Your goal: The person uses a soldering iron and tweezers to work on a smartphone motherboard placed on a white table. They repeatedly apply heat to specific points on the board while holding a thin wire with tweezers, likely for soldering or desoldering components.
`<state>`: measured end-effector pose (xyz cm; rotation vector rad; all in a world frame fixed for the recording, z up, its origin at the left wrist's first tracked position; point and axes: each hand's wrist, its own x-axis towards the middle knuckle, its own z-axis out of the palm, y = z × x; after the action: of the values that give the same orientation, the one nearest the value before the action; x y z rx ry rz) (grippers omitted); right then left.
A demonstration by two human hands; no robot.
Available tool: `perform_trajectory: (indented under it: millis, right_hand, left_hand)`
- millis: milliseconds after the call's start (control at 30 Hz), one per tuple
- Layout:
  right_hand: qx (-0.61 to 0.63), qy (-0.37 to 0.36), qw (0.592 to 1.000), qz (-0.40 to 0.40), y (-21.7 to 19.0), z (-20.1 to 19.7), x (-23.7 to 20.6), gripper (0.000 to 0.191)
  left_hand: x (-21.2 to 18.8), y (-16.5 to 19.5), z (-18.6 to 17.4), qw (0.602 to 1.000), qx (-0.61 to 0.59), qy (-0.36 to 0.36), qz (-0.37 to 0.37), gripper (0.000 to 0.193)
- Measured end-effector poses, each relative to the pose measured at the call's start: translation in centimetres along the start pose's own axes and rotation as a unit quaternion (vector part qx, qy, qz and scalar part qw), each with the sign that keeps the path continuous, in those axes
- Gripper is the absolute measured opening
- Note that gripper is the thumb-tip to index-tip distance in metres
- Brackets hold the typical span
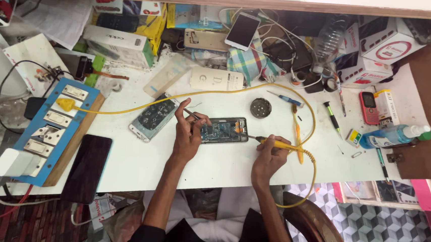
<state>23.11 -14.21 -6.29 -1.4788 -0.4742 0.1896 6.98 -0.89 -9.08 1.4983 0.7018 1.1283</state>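
Note:
An opened phone (224, 129) with its circuit board bared lies on the white table (137, 161). My left hand (188, 133) rests at the phone's left end and pinches thin metal tweezers (191, 114) over the board. My right hand (268, 155) grips a yellow soldering iron (279, 144), its tip touching the phone's right end. The iron's yellow cable (197, 94) loops across the table to a blue switch board (56, 125) on the left.
A second opened phone (153, 117) lies left of the board, a black phone (87, 168) near the front edge. Behind are a round tin (260, 108), screwdrivers (333, 118), a toothbrush (296, 129), a red keypad phone (368, 107), a blue bottle (394, 136) and boxes.

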Motion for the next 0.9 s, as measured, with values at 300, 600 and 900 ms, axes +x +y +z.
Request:
perform_trajectory:
  millis: [300,600,900]
  right_hand:
    - [-0.022,-0.023,0.999,0.004,0.2,-0.3,-0.2,0.013]
    - [-0.028,-0.014,0.999,-0.012,1.0,-0.9,0.4,0.013]
    - [0.082,0.003,0.996,0.039,1.1,-0.6,0.9,0.016]
  left_hand:
    - [-0.4,-0.5,-0.1,1.0,-0.008,-0.009,0.028,0.053]
    - [-0.5,-1.3,0.9,0.999,-0.01,-0.003,0.046,0.055]
    - [-0.1,-1.0,0.4,0.999,-0.001,-0.005,0.043,0.059]
